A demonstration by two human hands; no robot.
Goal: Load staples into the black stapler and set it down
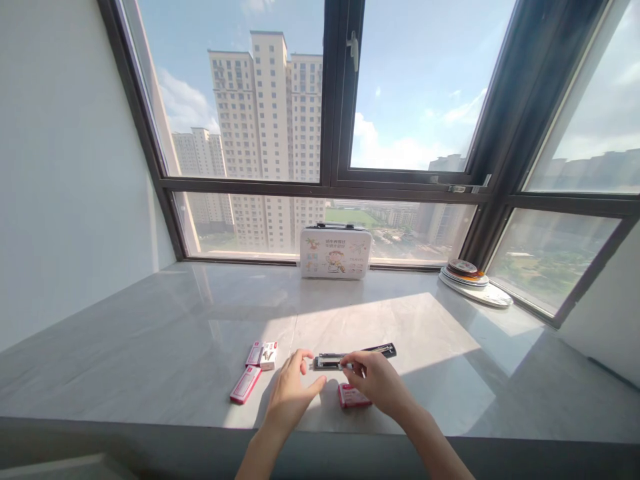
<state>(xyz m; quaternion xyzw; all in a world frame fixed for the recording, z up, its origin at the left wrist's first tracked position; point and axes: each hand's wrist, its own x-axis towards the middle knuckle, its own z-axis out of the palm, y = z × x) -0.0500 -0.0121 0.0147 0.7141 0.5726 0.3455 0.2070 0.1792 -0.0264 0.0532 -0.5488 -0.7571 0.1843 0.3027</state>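
Note:
A black stapler (327, 362) lies opened out flat on the grey stone sill, its metal staple channel showing. My right hand (373, 377) is over its middle, thumb and forefinger pinched together at the channel; whatever is between the fingertips is too small to make out. To the left of the stapler, my left hand (295, 390) is held with thumb and fingers apart and nothing in it. Partly under my right hand sits a red and white staple box (350, 396). Left of my left hand are a white staple box (269, 355) and a long red and white box (245, 385).
Another small red and white box (254, 353) touches the white one. A white case (335, 253) with a cartoon print stands against the window. Stacked plates or lids (473, 283) lie in the right corner. The sill's front edge (200, 423) runs just before me.

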